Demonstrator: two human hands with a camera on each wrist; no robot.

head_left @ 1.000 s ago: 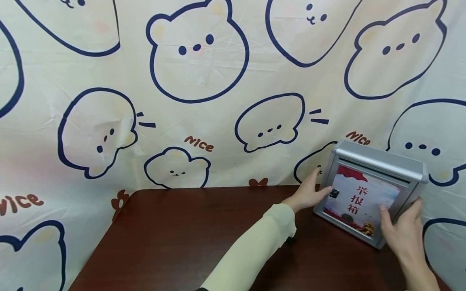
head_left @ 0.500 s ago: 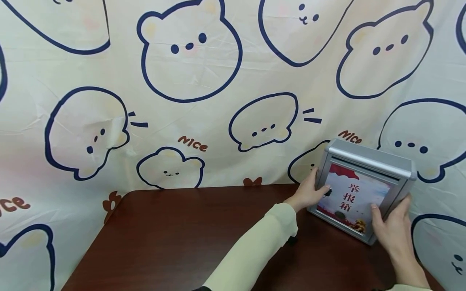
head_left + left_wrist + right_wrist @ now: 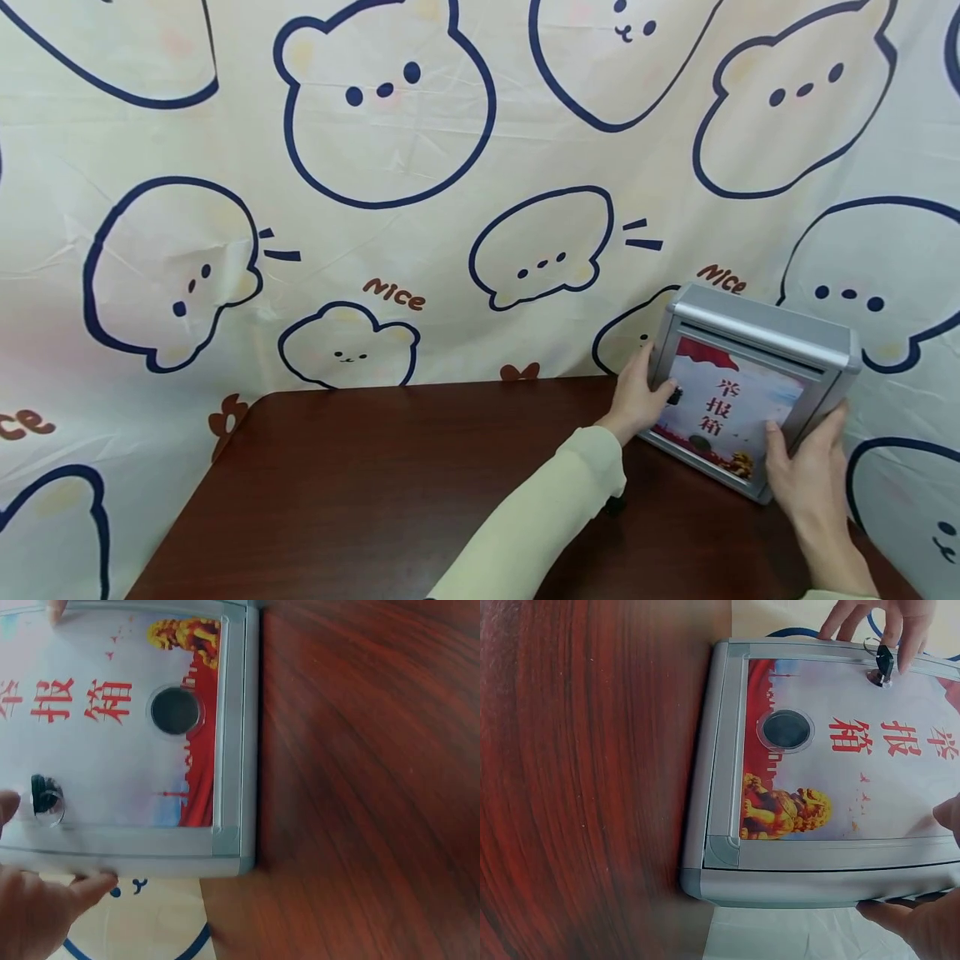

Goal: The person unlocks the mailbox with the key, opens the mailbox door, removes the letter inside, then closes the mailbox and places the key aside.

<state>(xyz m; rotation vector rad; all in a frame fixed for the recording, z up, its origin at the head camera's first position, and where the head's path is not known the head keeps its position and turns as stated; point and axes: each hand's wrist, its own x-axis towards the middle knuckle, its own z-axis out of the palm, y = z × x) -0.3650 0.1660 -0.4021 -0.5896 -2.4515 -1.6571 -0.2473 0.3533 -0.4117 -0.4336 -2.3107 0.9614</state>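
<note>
A silver-framed report box [image 3: 750, 392] stands tilted at the table's right end, its lower edge against the tabletop. Its front panel carries red Chinese characters, a golden lion and a dark round window [image 3: 786, 730]. My left hand [image 3: 637, 396] grips the box's left side, thumb on the front beside a small black key [image 3: 885, 661] in the lock. On the opposite side, my right hand [image 3: 813, 475] holds the frame, with its thumb pressed on the panel and fingers around the side. The box's back is hidden.
The dark brown wooden table [image 3: 360, 483] extends to the left and front. Behind it hangs a cream cloth [image 3: 442, 250] with blue-outlined bear faces. A slot [image 3: 750, 342] runs under the box's silver top.
The head view has turned slightly right, so everything shifts left in it. My left forearm has moved a little to the right lately. Both hands keep their hold on the report box.
</note>
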